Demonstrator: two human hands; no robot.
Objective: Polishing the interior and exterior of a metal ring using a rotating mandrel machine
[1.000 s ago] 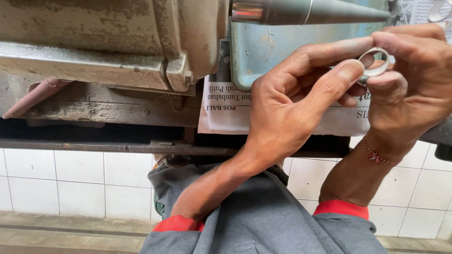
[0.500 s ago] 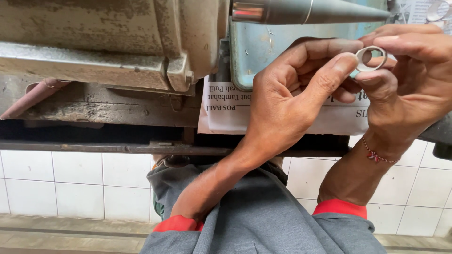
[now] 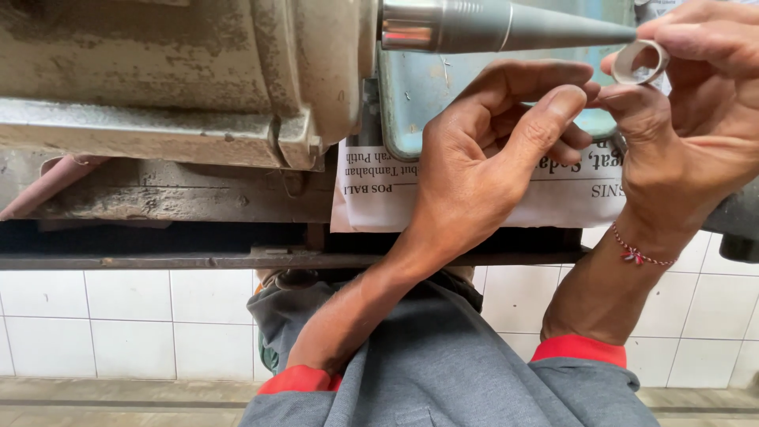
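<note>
Ring (image 3: 639,63): pinched in right hand (image 3: 696,134) at tapered rod (image 3: 514,28) tip | left hand (image 3: 490,158): half-curled, empty, fingertips touching right thumb | step: lining up; next needs ring centred on point.

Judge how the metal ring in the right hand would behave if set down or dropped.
The metal ring looks rigid and thin-walled, probably light. Being round, it would likely roll on edge. Its smooth surface seems slippery, pinched only by right hand fingertips.

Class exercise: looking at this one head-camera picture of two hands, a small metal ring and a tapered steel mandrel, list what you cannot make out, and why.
- Ring: far side hidden by right hand fingers.
- Mandrel: base hidden behind the machine body.
- Paper sheet: middle covered by left hand.
- Right hand: cut off by the picture's right edge.
</note>
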